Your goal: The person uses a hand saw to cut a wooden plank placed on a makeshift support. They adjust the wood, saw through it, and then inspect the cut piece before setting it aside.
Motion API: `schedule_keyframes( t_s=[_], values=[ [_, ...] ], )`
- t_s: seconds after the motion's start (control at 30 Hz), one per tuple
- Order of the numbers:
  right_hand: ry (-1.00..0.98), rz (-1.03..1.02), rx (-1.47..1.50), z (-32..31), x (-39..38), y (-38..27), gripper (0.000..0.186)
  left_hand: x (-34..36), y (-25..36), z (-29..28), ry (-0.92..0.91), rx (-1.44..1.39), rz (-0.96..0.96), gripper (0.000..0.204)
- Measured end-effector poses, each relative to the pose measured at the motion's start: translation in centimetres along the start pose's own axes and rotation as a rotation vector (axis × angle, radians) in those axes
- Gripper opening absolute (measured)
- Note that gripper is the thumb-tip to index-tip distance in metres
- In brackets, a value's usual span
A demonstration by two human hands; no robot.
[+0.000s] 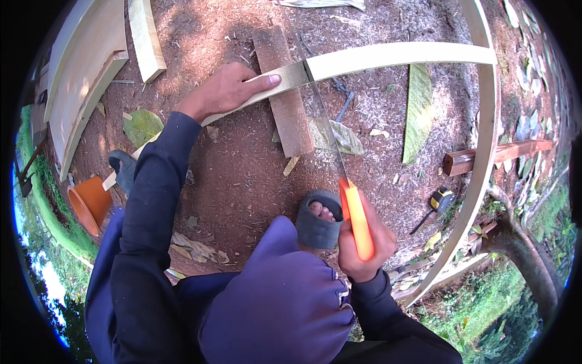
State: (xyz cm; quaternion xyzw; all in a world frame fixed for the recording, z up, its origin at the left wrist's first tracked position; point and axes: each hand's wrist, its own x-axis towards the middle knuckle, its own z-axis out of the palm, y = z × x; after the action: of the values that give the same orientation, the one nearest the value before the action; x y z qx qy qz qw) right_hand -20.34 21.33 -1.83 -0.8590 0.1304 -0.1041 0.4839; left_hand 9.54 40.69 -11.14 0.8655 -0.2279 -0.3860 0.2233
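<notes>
My right hand (367, 242) is closed around the orange handle of a handsaw (330, 136), whose thin blade runs away from me. The blade crosses a long pale wooden plank (388, 56), touching it or in a cut; I cannot tell how deep it sits. Left of the blade, my left hand (230, 91) grips this plank with the thumb pressed on top and the other fingers mostly hidden. Under the plank lies a brown wooden board (285, 100) on the ground, crossing beneath it near the blade.
A second pale plank (487, 121) meets the first at the right. Beside it are a tape measure (441, 199) and a reddish wood block (503, 156). Wide boards (91, 79) and an orange pot (90, 203) stand left. My sandalled foot (320, 219) is near the saw handle.
</notes>
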Motion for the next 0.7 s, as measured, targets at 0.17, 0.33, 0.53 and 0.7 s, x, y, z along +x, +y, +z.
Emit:
schedule_keyframes(
  t_s=[0.17,0.33,0.53,0.7],
  values=[
    [-0.026,0.009,0.064,2.5,4.4,0.9,0.059,-0.2,-1.1,0.3,-0.052,0.036,0.011,0.073],
    [-0.033,0.025,-0.143,-3.4,-6.2,-0.4,0.061,-0.5,-0.3,0.3,0.007,-0.011,0.001,0.074],
    [0.034,-0.011,0.083,3.6,5.9,0.4,0.061,0.2,-1.4,1.1,0.069,-0.018,0.096,0.087],
    [-0.065,-0.006,-0.035,-3.1,-4.6,0.8,0.059,0.0,-1.6,0.7,0.076,0.018,0.113,0.087]
  ],
)
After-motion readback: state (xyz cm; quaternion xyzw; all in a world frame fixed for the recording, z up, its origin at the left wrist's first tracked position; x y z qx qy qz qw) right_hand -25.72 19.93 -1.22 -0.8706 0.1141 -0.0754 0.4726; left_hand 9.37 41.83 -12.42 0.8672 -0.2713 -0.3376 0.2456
